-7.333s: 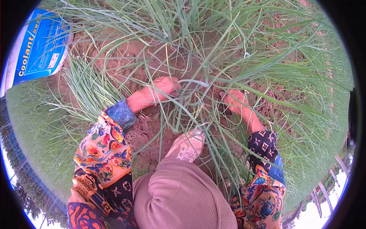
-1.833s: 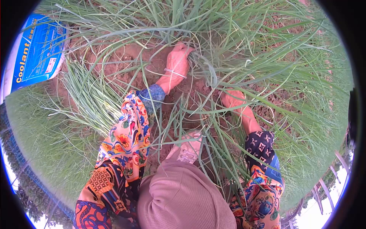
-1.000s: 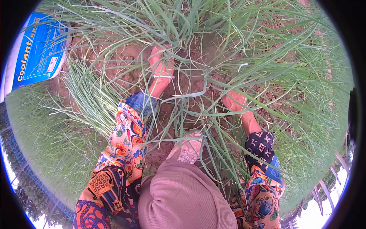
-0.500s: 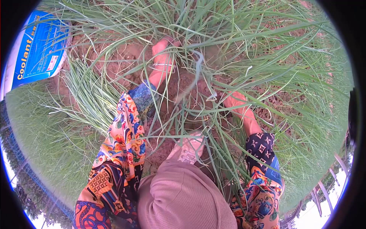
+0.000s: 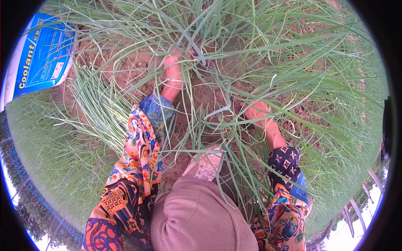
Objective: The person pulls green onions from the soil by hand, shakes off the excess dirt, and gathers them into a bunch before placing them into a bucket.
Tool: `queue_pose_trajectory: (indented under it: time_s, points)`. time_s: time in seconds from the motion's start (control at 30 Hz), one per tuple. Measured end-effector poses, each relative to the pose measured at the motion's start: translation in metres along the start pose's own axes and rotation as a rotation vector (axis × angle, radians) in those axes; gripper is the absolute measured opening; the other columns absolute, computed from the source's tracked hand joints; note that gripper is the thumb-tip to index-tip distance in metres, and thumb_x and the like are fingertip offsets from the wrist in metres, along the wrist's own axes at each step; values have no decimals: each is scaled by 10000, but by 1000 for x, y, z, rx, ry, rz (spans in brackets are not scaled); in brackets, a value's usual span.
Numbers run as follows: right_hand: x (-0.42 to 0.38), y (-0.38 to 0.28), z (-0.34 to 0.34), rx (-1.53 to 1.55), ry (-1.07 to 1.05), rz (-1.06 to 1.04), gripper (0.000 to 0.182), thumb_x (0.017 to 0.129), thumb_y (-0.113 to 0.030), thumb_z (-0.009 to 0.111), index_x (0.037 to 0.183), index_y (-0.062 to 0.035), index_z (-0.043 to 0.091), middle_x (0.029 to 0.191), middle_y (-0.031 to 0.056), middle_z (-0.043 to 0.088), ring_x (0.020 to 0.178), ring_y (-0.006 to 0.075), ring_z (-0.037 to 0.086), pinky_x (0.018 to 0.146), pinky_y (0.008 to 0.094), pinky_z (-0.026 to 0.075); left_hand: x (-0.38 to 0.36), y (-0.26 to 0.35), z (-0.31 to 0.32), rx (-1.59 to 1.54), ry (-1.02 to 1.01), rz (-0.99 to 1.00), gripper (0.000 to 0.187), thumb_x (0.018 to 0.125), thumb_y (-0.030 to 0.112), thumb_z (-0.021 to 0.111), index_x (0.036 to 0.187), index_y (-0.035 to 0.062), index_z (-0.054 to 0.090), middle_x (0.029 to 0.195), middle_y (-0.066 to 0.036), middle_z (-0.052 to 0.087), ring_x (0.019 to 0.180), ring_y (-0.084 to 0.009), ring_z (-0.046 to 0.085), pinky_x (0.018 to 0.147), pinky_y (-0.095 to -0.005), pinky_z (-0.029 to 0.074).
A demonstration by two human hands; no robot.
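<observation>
Long green onions (image 5: 234, 37) grow in brown soil in front of me. My left hand (image 5: 173, 60) is low among their bases, closed around some stalks, its fingertips partly hidden by leaves. A thin bracelet circles that wrist. To the right, my right hand (image 5: 256, 110) is closed near the soil on green onion stalks; leaves cover most of its fingers. Loose leaves trail from there towards my shoe (image 5: 208, 163). A gathered bundle of green onions (image 5: 98, 106) lies on the ground left of my left forearm.
A blue and white coolant container (image 5: 44, 54) is at the upper left, beside the bundle. Dense green leaves surround the patch of bare soil (image 5: 209, 94). Blue netting (image 5: 37, 192) runs along the far left edge, and poles (image 5: 349, 215) stand at the lower right.
My left hand has shifted slightly to the left, and the leaves in front of it have swung. The right hand has stayed almost where it was.
</observation>
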State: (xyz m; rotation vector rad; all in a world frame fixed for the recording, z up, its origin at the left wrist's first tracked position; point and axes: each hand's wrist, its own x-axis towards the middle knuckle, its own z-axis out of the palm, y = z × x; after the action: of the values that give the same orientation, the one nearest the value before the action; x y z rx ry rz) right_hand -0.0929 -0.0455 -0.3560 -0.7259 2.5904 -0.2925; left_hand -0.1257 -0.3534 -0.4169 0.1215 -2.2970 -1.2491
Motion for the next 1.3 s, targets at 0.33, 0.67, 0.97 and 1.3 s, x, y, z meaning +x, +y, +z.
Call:
queue_pose_trajectory:
  time_s: [0.33, 0.67, 0.97, 1.3]
  points:
    - [3, -3, -1, 11, -53, 20, 288, 774, -318, 541, 653, -58, 512, 571, 129, 520, 559, 300, 552, 505, 393, 447, -4, 72, -31, -23, 255, -218, 181, 760, 195, 672, 838, 32, 669, 709, -124, 629, 623, -250, 595, 604, -349, 471]
    - [6, -4, -2, 11, -73, 32, 282, 773, -314, 541, 661, -57, 518, 580, 132, 525, 569, 301, 556, 515, 393, 450, 8, 53, -21, 176, 158, -237, 163, 753, 166, 677, 816, 16, 663, 709, -119, 638, 619, -225, 600, 590, -327, 472]
    - [5, -3, -2, 12, -76, 39, 276, 772, -310, 541, 668, -55, 523, 589, 135, 529, 578, 302, 559, 523, 393, 452, 21, 50, -12, 265, 133, -217, 148, 746, 140, 681, 796, 2, 658, 709, -114, 646, 615, -203, 604, 577, -307, 473]
    - [8, -3, -2, 9, -89, 44, 270, 771, -306, 540, 675, -54, 528, 599, 138, 534, 588, 303, 563, 533, 393, 455, 21, 45, -11, 269, 129, -205, 139, 744, 125, 681, 787, -4, 654, 688, -112, 646, 600, -187, 605, 554, -299, 469]
